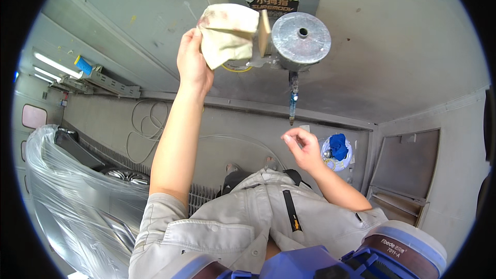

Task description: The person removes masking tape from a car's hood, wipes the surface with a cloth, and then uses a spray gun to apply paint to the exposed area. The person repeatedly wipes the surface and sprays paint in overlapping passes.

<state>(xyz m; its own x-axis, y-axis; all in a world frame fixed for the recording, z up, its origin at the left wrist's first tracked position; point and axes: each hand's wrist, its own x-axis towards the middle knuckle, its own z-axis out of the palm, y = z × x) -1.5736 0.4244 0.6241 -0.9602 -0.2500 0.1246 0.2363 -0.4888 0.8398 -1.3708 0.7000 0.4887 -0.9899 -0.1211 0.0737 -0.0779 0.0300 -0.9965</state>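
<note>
My left hand (195, 62) is raised at the wall, gripping a folded cream cloth (226, 44) with reddish-brown smudges. To the cloth's right hangs what looks like a paint spray gun, with a round grey metal cup (301, 36) and a short spout in its lid. Below the cup, a blue hose fitting (293, 101) points down. A thin tan board (264, 33) stands between cloth and cup. In front of my waist, below the fitting, my right hand (304, 148) is empty, its fingers loosely bent and the thumb apart.
Plastic film (85, 186) covers a car at the left. A pale hose (150, 132) lies coiled on the floor. By the wall at right stands a lined bin (337, 151) with blue cloth in it. A respirator (398, 253) fills the lower edge.
</note>
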